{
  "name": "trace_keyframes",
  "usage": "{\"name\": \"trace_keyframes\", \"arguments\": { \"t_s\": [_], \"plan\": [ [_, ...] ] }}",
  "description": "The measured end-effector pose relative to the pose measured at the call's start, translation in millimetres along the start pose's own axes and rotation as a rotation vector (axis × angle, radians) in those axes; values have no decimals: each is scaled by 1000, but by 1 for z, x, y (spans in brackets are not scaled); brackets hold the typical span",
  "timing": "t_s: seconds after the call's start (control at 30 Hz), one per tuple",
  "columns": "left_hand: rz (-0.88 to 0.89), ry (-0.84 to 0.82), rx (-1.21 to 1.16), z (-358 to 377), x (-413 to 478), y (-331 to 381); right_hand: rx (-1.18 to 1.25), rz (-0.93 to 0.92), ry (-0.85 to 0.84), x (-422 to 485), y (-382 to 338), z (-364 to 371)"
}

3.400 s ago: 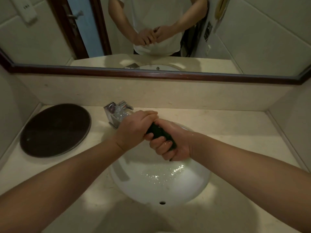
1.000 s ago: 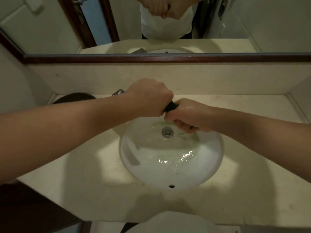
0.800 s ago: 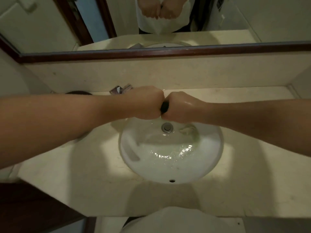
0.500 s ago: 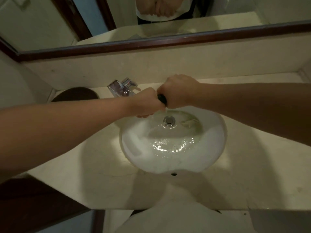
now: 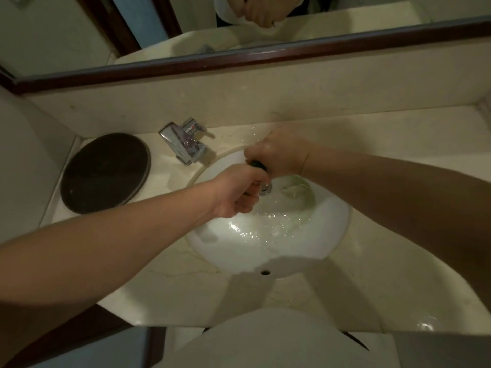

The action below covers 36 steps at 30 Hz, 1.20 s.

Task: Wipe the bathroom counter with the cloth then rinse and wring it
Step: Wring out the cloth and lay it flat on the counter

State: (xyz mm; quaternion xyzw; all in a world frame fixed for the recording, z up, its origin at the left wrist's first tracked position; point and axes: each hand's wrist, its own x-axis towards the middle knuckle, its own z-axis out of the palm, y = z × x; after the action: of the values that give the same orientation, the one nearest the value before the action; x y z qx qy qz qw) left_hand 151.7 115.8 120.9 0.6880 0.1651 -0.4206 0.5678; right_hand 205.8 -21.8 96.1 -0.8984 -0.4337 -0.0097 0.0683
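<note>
Both my fists are clenched on a dark green cloth [image 5: 257,164], twisted into a tight roll over the back of the white sink [image 5: 337,216]. My left hand [image 5: 239,191] grips its near end. My right hand [image 5: 279,155] grips the far end, turned against the left. Only a short dark piece of the cloth shows between the fists. Water shimmers in the basin below, around the metal drain [image 5: 265,187]. The beige counter [image 5: 393,277] surrounds the sink.
A chrome faucet [image 5: 183,144] stands at the back left of the sink. A dark round tray [image 5: 105,171] lies on the counter's left end. A pale scrap [image 5: 295,188] lies in the basin right of the drain. A framed mirror [image 5: 239,53] runs above the backsplash.
The fists have kept twisting the cloth over the basin. My left hand dropped lower and nearer, my right moved back toward the wall. The view tilted further down and rotated.
</note>
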Motion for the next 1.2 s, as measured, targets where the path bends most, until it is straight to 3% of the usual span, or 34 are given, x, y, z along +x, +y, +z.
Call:
{"name": "trace_keyframes", "arguments": {
  "t_s": [0.1, 0.27, 0.4, 0.47, 0.5, 0.57, 0.6, 0.73, 0.83, 0.97, 1.1, 1.2],
  "plan": [
    [-23, -26, -101, 9, 1, -9, 47, 23, 37, -6, 1, 7],
    [48, 28, -57, 14, -7, -10, -88, 64, -94, -11, -4, -6],
    [346, 360, 388, 6, -14, 4, -31, 206, -109, -14, -10, -36],
    [451, 529, 615, 6, 3, -14, 89, 331, -92, -20, -11, -11],
    [414, 552, 706, 8, 16, -31, 163, 412, -173, -24, -17, 9],
    [238, 420, 803, 16, 40, -72, 242, 510, -448, -34, -37, 60],
    [228, 360, 827, 19, 48, -90, 268, 502, -506, -41, -47, 79],
    [418, 398, 966, 12, 45, -110, 543, 491, -420, -56, -50, 88],
    [425, 350, 761, -4, 28, -107, 898, 565, -417, -63, -40, 77],
    [394, 484, 498, -29, 10, -106, 1311, 610, -171, -52, -37, 55],
    [442, 345, 301, -47, -23, -92, 1355, 613, -52, -28, -53, 34],
    [570, 367, 170, -59, -42, -80, 1336, 542, 48, -3, -77, 16]
  ]
}}
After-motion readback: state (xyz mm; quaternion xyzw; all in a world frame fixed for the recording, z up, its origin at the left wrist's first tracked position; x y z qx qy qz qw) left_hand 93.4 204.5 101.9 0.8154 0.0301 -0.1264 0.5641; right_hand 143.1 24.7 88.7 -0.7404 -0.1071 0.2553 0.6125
